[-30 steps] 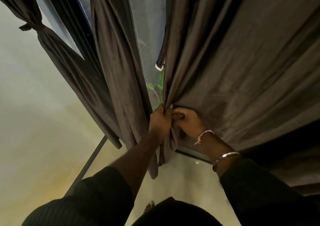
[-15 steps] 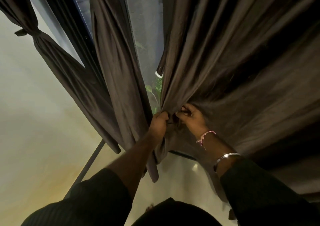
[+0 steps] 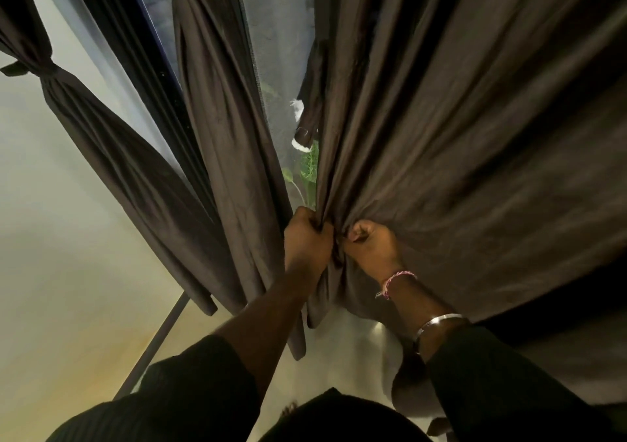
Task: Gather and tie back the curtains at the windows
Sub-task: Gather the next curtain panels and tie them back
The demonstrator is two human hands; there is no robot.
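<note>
A wide dark brown curtain (image 3: 458, 136) fills the right half of the view, its folds drawn down to one bunch at the centre. My left hand (image 3: 307, 238) is fisted on the curtain's left edge. Right beside it, my right hand (image 3: 371, 243) clutches the gathered folds, knuckles toward me. A tie-back strap (image 3: 310, 102) hangs loose along the curtain's inner edge above my hands. A second brown curtain (image 3: 224, 129) hangs free in the middle. At far left a third curtain (image 3: 112, 143) is cinched by a tie (image 3: 51, 68).
Window glass (image 3: 278, 34) shows between the two nearer curtains, with green leaves (image 3: 307, 166) behind it. A dark window frame (image 3: 149, 78) slants between the left curtains. Pale wall and floor lie to the left, crossed by a thin dark rail (image 3: 152, 346).
Both hands have drawn more of the right curtain into a tighter bunch. My right hand, earlier pinching with fingers spread, is now a closed fist on the folds.
</note>
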